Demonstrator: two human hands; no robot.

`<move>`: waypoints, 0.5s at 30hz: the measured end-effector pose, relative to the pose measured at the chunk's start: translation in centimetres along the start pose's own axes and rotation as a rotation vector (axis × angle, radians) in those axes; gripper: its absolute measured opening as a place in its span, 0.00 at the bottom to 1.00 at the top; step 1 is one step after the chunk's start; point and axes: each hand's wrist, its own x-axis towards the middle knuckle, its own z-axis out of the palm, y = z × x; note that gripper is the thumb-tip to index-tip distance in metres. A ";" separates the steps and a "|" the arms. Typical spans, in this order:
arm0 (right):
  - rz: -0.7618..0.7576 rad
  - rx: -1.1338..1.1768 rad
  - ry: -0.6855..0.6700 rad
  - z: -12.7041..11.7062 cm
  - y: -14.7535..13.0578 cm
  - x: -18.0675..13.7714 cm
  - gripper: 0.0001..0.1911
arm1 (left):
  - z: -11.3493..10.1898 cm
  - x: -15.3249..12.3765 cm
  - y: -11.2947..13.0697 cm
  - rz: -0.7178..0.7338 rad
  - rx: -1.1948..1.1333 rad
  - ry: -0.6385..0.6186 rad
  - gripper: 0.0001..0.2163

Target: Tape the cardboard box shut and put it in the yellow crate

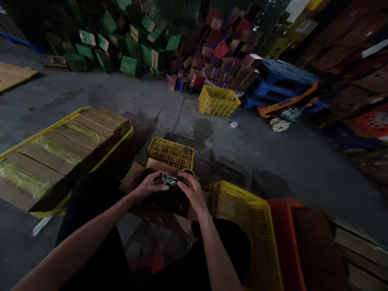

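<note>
A dark, shiny plastic-wrapped pack point(170, 180) with a green patch is held between my two hands. My left hand point(148, 184) grips its left end, thumb along the near side. At the other end, my right hand point(191, 188) pinches it between thumb and fingers. What is inside the wrap is too dark to make out. Below my hands stands an opened cardboard box point(133, 176) with its flaps folded out; its inside is dark. An upturned yellow crate point(171, 152) lies just beyond the box.
Taped cartons point(60, 145) lie in a row on my left. A yellow crate point(226, 194) and a red crate point(286, 226) stand on my right. Farther off are another yellow crate point(218, 101), blue pallets point(281, 76), an orange pallet jack point(286, 101) and heaped green boxes point(129, 65).
</note>
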 end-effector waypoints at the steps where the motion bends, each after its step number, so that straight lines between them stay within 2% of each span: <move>1: -0.012 -0.025 -0.017 0.0 0.0 0.0 0.16 | 0.0 0.1 -0.1 -0.003 0.003 0.000 0.26; 9: -0.015 -0.111 0.007 0.2 0.9 -0.1 0.08 | 0.3 0.0 -0.3 -0.020 -0.047 -0.028 0.27; 15: 0.027 -0.092 0.048 0.1 1.5 -0.1 0.09 | 0.5 0.0 -0.3 -0.045 -0.093 0.001 0.31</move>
